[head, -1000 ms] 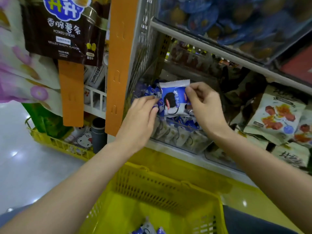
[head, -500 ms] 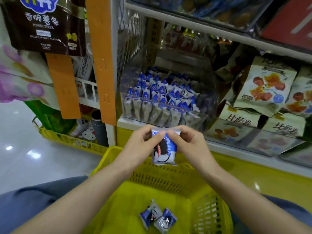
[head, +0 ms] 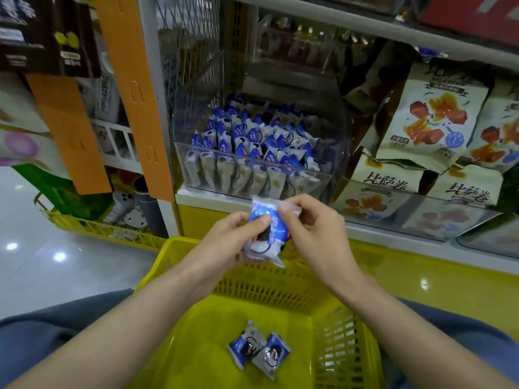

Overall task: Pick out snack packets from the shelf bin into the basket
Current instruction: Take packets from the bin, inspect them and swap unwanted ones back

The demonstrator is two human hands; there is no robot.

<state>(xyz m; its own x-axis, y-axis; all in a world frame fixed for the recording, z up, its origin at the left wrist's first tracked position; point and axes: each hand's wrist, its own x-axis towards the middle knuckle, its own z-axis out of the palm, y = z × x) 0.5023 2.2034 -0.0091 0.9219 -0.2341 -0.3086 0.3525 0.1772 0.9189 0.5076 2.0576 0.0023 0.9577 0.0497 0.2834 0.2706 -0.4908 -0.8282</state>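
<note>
Head cam: both hands pinching one blue-white snack packet (head: 266, 234) over the yellow basket's (head: 348, 341) far rim, left hand (head: 224, 242) on its left edge, right hand (head: 314, 234) at the top. Two packets (head: 258, 350) already lie inside; the clear shelf bin (head: 252, 153) is packed.

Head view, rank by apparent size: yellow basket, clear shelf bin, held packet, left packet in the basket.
1. yellow basket
2. clear shelf bin
3. held packet and left packet in the basket look about alike; differing nearness to the camera leaves them unranked.
</note>
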